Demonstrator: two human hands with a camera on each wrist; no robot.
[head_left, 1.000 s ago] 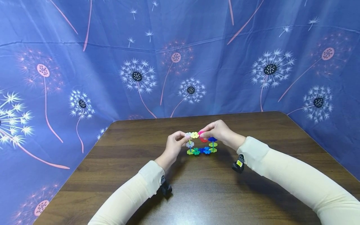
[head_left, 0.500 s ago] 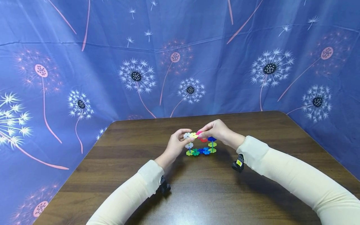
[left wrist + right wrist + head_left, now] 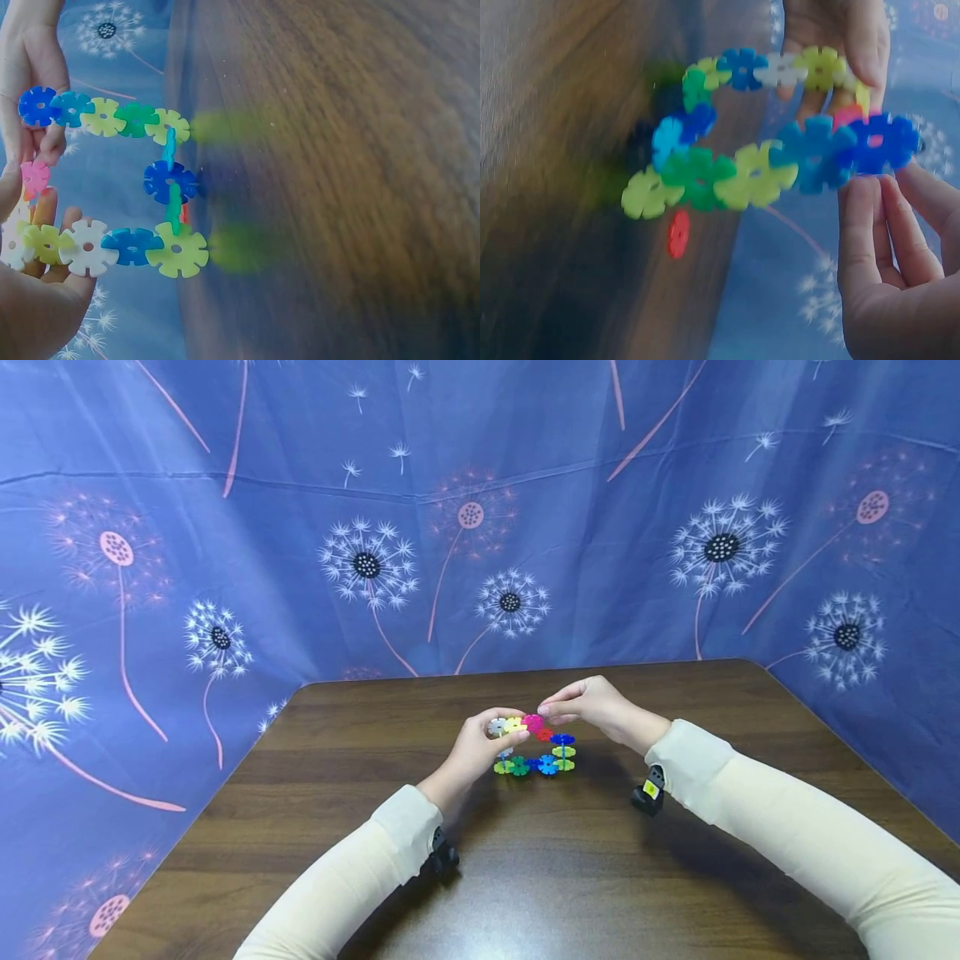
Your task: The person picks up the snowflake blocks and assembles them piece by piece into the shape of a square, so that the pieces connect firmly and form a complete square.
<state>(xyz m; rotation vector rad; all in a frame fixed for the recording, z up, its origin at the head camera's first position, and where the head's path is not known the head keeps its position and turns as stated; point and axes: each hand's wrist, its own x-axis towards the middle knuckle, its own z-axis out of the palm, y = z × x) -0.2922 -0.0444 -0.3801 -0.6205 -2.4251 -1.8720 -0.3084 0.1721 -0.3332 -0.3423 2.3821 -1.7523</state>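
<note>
Interlocking flower-shaped plastic discs form an upright, partly closed frame (image 3: pixel 519 766) on the table. Its upper left is gripped by my left hand (image 3: pixel 474 745), whose thumb and fingers hold the white and yellow discs (image 3: pixel 45 244). Beside them sits a pink disc (image 3: pixel 533 722) at the end of the top row. My right hand (image 3: pixel 600 710) is bent just behind and right of the pink disc, with no disc visible in its fingers. In the right wrist view its fingertips lie close to the dark blue disc (image 3: pixel 877 142); contact is unclear.
A red disc (image 3: pixel 678 234) appears separate from the frame, seen beyond it. The brown wooden table (image 3: pixel 525 877) reaches to a blue curtain (image 3: pixel 585 610) printed with dandelions. Black wrist cameras hang under both cuffs.
My right hand has let go of the pink disc and moved slightly right. My left hand has shifted its hold along the top row, its thumb now nearer the pink disc.
</note>
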